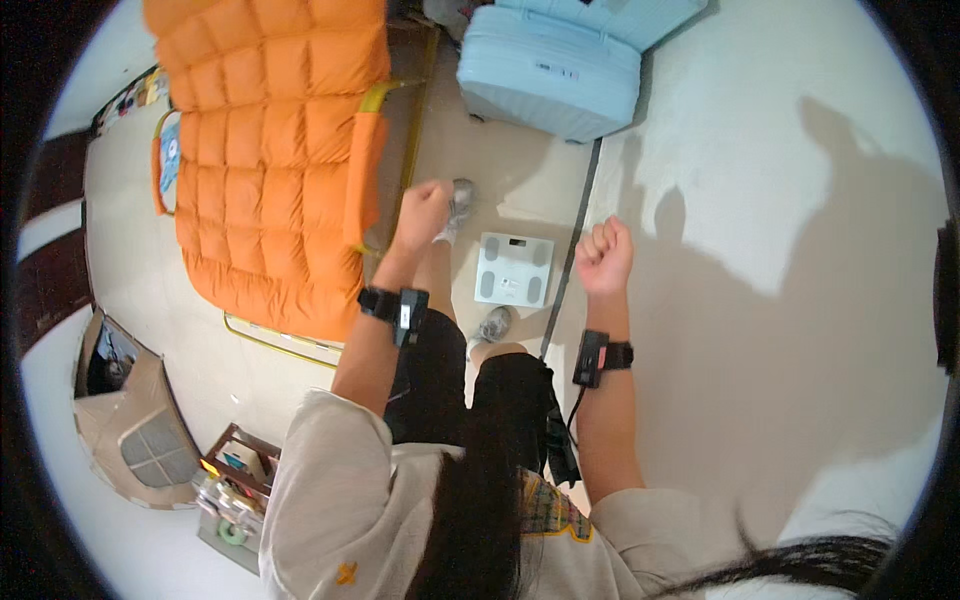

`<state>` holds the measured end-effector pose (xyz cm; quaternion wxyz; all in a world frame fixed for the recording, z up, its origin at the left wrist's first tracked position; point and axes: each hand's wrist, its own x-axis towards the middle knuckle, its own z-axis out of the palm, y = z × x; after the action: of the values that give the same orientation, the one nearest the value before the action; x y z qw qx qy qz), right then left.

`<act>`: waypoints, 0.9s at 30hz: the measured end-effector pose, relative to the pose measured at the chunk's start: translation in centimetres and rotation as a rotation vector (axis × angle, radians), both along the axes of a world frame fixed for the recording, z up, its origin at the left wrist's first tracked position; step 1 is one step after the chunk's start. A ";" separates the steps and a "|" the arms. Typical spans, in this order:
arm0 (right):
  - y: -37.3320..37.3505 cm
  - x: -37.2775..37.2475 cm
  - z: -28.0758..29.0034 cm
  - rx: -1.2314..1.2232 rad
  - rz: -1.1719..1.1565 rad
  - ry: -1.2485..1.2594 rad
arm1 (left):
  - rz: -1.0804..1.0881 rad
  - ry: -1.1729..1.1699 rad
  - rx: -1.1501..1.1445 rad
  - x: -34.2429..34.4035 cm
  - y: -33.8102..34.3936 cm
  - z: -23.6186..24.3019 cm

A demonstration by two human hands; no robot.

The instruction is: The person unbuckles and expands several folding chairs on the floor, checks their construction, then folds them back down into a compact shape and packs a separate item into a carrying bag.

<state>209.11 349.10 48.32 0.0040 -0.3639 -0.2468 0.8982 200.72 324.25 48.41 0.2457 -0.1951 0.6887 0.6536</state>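
Both of my arms reach forward over the floor. My left hand [425,215] is closed in a fist beside the orange padded chair, above one grey shoe [461,200]; nothing shows in it. Held up in front of the wall, my right hand [604,257] is also a fist, its fingers curled in and no object visible. Between and below the hands, a white bathroom scale [514,270] with grey foot pads and a small dark display lies on the floor. My other shoe [494,322] is just behind its near edge. Black straps with small devices circle both wrists.
A long orange quilted chair [270,190] with a yellow metal frame stands on the left. Light blue suitcases [550,75] stand at the far side. The pale wall [720,330] on the right carries my shadow. A beige tent-like shelter [140,420] and a wooden shelf [245,450] are at lower left.
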 end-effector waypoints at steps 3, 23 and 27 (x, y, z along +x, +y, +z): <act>-7.7 10.0 9.8 0.006 -0.024 -0.023 | 0.086 0.072 -0.006 13.6 -7.7 6.8; -71.7 57.6 32.2 -0.019 0.995 0.138 | 0.876 0.155 0.139 79.7 -67.0 32.0; -89.0 69.7 29.0 -0.043 1.100 0.059 | 0.982 0.136 0.018 95.1 -82.7 30.0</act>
<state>278.80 260.15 77.35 -0.4664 -0.1560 -0.3821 0.7824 295.81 241.58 78.38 -0.1354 -0.4513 0.5242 0.7093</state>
